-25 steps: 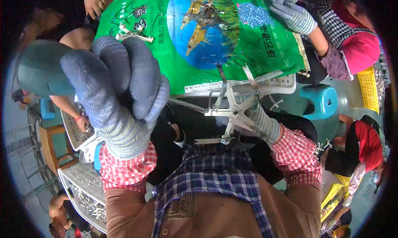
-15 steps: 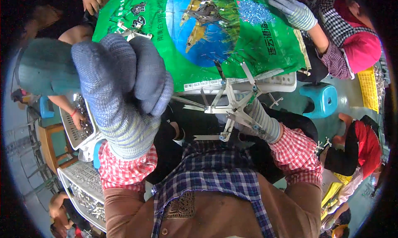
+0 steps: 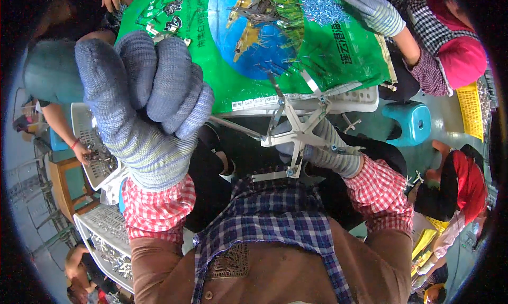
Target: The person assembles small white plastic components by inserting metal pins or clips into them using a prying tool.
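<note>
- Leftward and slightly up in the view since the frame half a second ago, the gloved left hand (image 3: 145, 105) has shifted; its fingers are bent over toward the palm. I cannot tell whether anything lies inside them.
- Metal frame (image 3: 297, 137), the star-shaped piece with several jointed arms, is held up in front of the plaid apron (image 3: 270, 230), near the edge of the green sack (image 3: 227, 92). Its two upper arms now lean further left and reach higher over the sack.
- On its left side the long thin strut (image 3: 235, 128) now shows as one clear line running from the frame up to the left hand's outline; whether they touch is unclear.
- Behind the frame, the right hand (image 3: 329, 160) is closed around it from below, its fingers partly hidden. It stays in nearly the same place, so for the work at this moment it appears to carry the piece alone, with the left hand clear of the hub.
- Loose parts on the sack lie much as they did: the pile of bluish screws (image 3: 323, 10) and the dark metal strips (image 3: 259, 12).
- Over at the left, a co-worker's bare hand (image 3: 83, 154) has also drawn leftward among small parts in a pale crate (image 3: 78, 113).
</note>
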{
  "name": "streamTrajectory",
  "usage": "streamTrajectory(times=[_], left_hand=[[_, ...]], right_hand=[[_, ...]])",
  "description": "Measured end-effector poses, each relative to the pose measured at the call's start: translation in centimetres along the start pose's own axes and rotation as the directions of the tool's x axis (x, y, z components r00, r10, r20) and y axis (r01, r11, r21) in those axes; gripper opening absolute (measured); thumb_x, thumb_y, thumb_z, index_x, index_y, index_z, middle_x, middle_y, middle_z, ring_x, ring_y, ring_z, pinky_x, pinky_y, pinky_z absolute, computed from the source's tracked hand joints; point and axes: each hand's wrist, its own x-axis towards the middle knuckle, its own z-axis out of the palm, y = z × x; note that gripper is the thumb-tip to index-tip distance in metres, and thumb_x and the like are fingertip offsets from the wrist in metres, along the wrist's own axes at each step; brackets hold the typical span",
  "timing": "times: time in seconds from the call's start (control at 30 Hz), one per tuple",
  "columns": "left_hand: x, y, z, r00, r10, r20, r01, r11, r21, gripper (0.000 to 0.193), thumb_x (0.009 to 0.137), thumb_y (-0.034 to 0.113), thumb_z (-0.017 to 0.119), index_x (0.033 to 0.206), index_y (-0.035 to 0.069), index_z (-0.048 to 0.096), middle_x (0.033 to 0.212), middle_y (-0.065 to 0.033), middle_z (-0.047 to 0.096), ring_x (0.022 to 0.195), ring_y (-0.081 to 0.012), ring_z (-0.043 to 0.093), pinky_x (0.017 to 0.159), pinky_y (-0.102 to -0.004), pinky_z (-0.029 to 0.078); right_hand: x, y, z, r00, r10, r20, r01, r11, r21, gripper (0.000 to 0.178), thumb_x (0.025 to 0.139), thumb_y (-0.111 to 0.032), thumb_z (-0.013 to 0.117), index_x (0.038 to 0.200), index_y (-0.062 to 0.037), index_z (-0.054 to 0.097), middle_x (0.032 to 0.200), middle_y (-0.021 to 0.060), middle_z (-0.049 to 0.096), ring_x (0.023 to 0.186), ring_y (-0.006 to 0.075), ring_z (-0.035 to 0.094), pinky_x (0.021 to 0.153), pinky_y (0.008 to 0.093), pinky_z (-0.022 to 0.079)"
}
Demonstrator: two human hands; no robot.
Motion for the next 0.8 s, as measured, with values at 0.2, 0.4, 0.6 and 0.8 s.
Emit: streamTrajectory(times=[0.2,0.4,0.6,0.8], left_hand=[[0.7,0.1,-0.5,0.997,-0.068,0.037,0.073,0.984,-0.163,0.042,0.093,0.047,0.050,0.069,0.015,0.038,0.051,0.0040,0.032,0.034,-0.0063,0.023,0.032,-0.0226,0.019],[-0.5,0.2,1.0,0.956,0.039,-0.289,0.013,0.984,0.178,0.050,0.082,0.058,0.061,0.071,0.014,0.039,0.059,0.0030,0.039,0.038,-0.0062,0.025,0.035,-0.0214,0.019],[1.2,-0.4,-0.4,0.974,0.110,-0.200,-0.054,0.962,0.266,0.058,0.071,0.066,0.066,0.074,0.015,0.038,0.071,0.0039,0.033,0.046,-0.0041,0.023,0.039,-0.0206,0.018],[0.4,-0.5,-0.2,0.998,-0.007,-0.067,0.011,0.999,0.049,0.033,0.097,0.034,0.048,0.074,0.013,0.039,0.061,0.0038,0.030,0.042,-0.0056,0.021,0.036,-0.0222,0.018]], right_hand=[[-1.0,-0.2,0.1,0.992,0.122,0.045,-0.130,0.919,0.373,0.029,0.098,-0.015,0.042,0.126,-0.0082,0.042,0.112,0.0068,0.056,0.106,0.0181,0.057,0.088,0.0311,0.051],[0.0,1.5,0.1,0.998,0.000,0.060,-0.034,0.818,0.574,0.056,0.078,-0.023,0.076,0.122,-0.0021,0.049,0.106,0.0095,0.063,0.093,0.0160,0.063,0.074,0.0291,0.053],[-0.6,0.4,-1.5,0.984,-0.116,0.133,0.075,0.958,0.277,0.048,0.085,-0.009,0.060,0.130,-0.0119,0.045,0.114,0.0065,0.056,0.109,0.0199,0.053,0.105,0.0401,0.034],[-0.5,0.9,-0.9,0.997,-0.069,-0.030,0.073,0.979,0.193,0.045,0.074,-0.005,0.069,0.117,-0.0127,0.059,0.110,0.0046,0.057,0.104,0.0210,0.053,0.097,0.0383,0.037]])
